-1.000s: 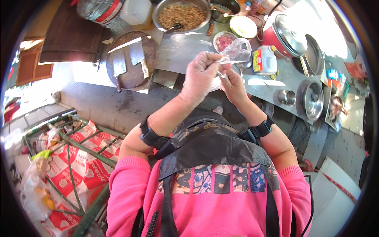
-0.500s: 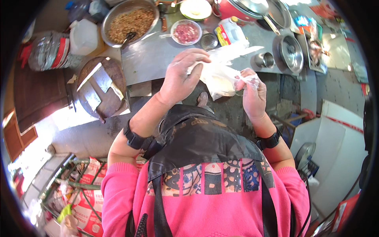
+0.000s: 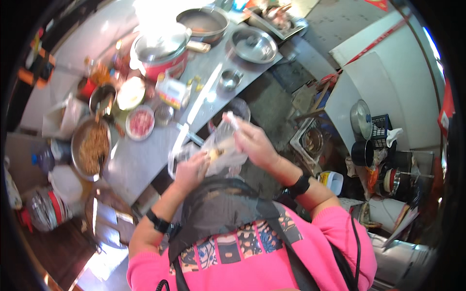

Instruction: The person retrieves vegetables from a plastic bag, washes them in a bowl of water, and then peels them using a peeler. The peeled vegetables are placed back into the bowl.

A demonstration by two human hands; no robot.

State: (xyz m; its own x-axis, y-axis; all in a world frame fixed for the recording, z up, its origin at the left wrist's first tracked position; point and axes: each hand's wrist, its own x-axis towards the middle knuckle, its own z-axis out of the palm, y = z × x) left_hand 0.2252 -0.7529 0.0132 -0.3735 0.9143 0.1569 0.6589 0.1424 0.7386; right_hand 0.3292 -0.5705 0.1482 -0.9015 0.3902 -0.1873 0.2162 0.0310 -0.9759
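Note:
A thin, clear plastic bag (image 3: 235,159) hangs between my hands in front of the black apron. Its upper edge is gripped by my right hand (image 3: 255,145), fingers closed on the gathered plastic. My left hand (image 3: 191,170) is on the bag's other side, its fingers closed against the plastic. Something pale yellowish (image 3: 216,153) shows by the left fingertips; whether it is inside the bag is unclear. Beyond the bag, the metal counter (image 3: 141,157) carries a bowl of raw chopped meat (image 3: 140,123) and a large steel basin of brown crumbly food (image 3: 93,148).
A red pot with a lid (image 3: 160,51), a frying pan (image 3: 203,23), a steel basin (image 3: 253,45) and a steel cup (image 3: 230,79) stand along the counter. At left, a cleaver (image 3: 106,217) lies on a round chopping board (image 3: 127,228). A white crate (image 3: 310,140) sits low at right.
The view has swung to the right, showing more floor and shelving there. My right hand has risen with the bag's edge, and the bag is spread wider between my hands.

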